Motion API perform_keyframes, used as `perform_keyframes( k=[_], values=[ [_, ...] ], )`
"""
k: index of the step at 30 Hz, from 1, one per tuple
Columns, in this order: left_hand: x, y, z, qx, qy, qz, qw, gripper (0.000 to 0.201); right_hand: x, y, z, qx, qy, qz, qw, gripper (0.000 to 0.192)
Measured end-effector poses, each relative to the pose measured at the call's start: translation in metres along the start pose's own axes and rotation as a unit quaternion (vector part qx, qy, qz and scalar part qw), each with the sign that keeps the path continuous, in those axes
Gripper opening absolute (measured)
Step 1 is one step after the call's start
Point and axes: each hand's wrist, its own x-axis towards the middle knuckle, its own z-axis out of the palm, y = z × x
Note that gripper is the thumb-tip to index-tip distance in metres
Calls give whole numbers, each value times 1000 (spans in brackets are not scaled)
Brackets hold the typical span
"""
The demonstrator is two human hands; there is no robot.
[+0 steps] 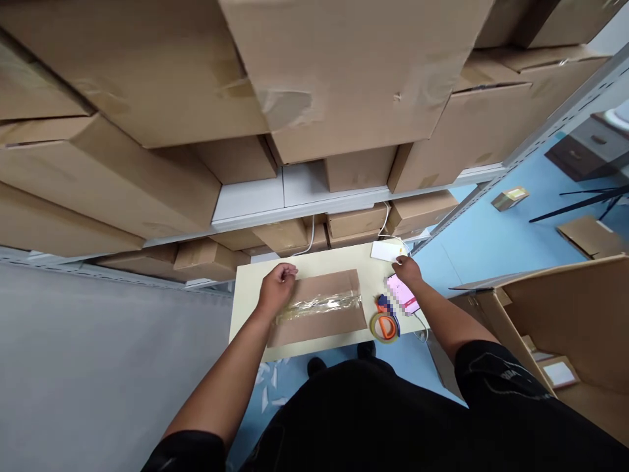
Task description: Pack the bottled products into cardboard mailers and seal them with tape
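Note:
A flat brown cardboard box (324, 322) lies on the small cream table, with shiny clear tape running along its middle. My left hand (278, 288) is at the box's left end, its fingers loosely curled and nothing visible in them. At the table's far right corner, my right hand (407, 270) has its fingers closed at the near edge of a white flat block (386, 251). Just below that hand is a phone (405, 296) with a pink screen. A tape dispenser (386, 326) with orange parts and a tape roll sits between the box and the phone.
Shelving with large cardboard boxes (354, 72) rises beyond the table (246, 288). A big open carton (565, 301) stands to the right, with small boxes inside. White scraps (265, 398) litter the blue floor at my feet. White cables hang behind the table.

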Motion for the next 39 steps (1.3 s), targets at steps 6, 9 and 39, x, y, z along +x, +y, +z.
perform_keyframes(
  k=[6, 9, 39],
  values=[
    [49, 70, 95, 121, -144, 42, 981, 20, 38, 11, 7, -14, 3, 11, 1000, 48],
    [73, 87, 151, 225, -234, 65, 944, 20, 48, 18, 10, -11, 0, 19, 1000, 53],
    [155, 65, 341, 320, -330, -26, 888, 31, 61, 13, 18, 191, 29, -29, 981, 10]
  ],
)
